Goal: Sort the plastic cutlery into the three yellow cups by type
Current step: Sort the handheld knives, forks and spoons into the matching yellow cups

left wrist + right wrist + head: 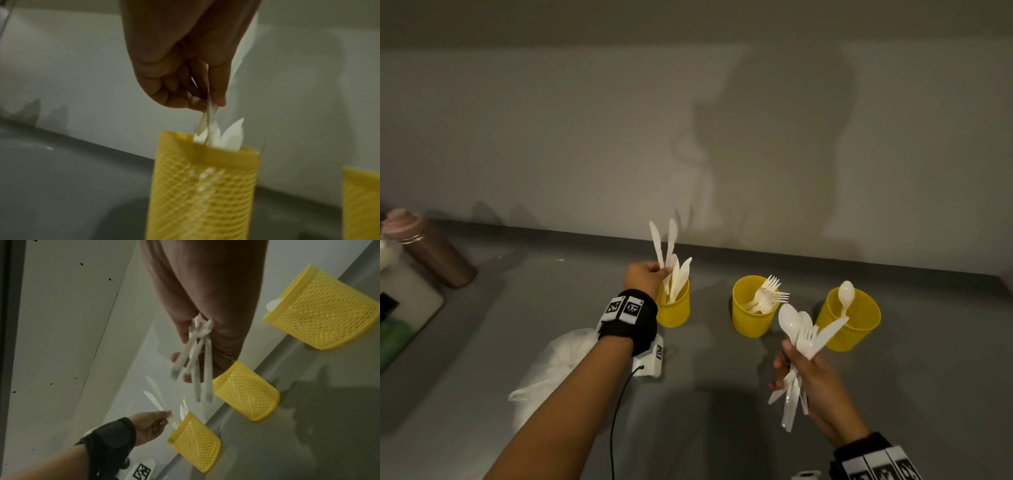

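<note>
The left hand (645, 278) pinches two knives (663, 244) over the left cup (675, 308). The right hand (812, 380) grips mixed cutlery (803, 337). Three cups stand along the counter's (722, 428) back edge, by the wall.

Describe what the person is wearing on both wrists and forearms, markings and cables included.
Both forearms are bare, with no sleeves. The left hand has a black fabric wristband carrying white tags printed with black square code markers. A white box with another marker sits under that wrist, and a thin black cable runs from it. The right hand has a similar black band with white marker tags.
</note>
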Demonstrator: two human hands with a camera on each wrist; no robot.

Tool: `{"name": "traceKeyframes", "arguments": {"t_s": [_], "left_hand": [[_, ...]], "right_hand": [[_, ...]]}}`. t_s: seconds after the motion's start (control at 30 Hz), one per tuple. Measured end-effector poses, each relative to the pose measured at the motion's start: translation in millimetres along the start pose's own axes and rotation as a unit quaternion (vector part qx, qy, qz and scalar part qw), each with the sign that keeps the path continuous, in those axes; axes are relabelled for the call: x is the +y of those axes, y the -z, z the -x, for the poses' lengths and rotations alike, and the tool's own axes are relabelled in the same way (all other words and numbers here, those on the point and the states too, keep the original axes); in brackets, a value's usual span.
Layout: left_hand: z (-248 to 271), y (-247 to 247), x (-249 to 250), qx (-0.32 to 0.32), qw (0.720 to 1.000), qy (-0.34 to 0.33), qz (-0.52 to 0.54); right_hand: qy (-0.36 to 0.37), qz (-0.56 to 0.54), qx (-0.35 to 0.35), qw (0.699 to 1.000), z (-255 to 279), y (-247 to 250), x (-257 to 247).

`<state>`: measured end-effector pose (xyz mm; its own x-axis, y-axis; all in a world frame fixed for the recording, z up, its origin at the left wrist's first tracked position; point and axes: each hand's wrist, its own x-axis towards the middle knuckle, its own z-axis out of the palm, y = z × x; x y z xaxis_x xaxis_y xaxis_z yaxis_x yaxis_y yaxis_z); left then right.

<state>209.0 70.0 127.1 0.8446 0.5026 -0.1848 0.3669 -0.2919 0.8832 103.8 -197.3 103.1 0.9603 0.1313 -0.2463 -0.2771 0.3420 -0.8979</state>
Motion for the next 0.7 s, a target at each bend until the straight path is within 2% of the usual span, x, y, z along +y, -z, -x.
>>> {"name": "traceKeyframes", "arguments": {"t_s": [0.07, 0.13, 0.27, 0.33, 0.43, 0.6, 0.63, 0.7], "left_hand": [[-11.6, -0.6, -8.2, -0.023, 0.992, -0.004, -0.124], [-19.2, -2.2, -13.4, -0.059, 0.972, -0.016, -0.228], [-26.4, -5.9, -20.2, -0.075, 0.906, -0.037, -0.415], [-28.8, -6.7, -22.0, -0.069, 0.883, -0.044, -0.463], [-27.3, -7.9, -23.0, -0.061, 0.867, -0.060, -0.490], [-13.3, -3.2, -17.0, -0.065, 0.874, -0.051, -0.479], [-9.2, -1.2, -15.0, -0.059, 0.882, -0.047, -0.466], [6.0, -0.8, -9.0, -0.029, 0.922, -0.068, -0.381]], "right_hand": [[-0.005, -0.004, 0.012, 1.000, -0.2, 0.3, -2.1], [-0.008, -0.007, 0.021, 1.000, -0.6, 0.7, -4.4], [-0.005, -0.013, 0.022, 1.000, 1.6, 0.9, -10.5], [-0.006, -0.009, 0.031, 0.999, 2.6, 2.2, -11.5], [-0.015, -0.002, 0.039, 0.999, 3.6, 4.9, -10.9], [-0.022, -0.012, 0.022, 0.999, 7.7, 5.2, -12.2], [-0.026, -0.009, 0.017, 0.999, 8.9, 5.2, -12.8], [-0.036, -0.006, 0.006, 0.999, 10.7, 5.5, -14.5]]}}
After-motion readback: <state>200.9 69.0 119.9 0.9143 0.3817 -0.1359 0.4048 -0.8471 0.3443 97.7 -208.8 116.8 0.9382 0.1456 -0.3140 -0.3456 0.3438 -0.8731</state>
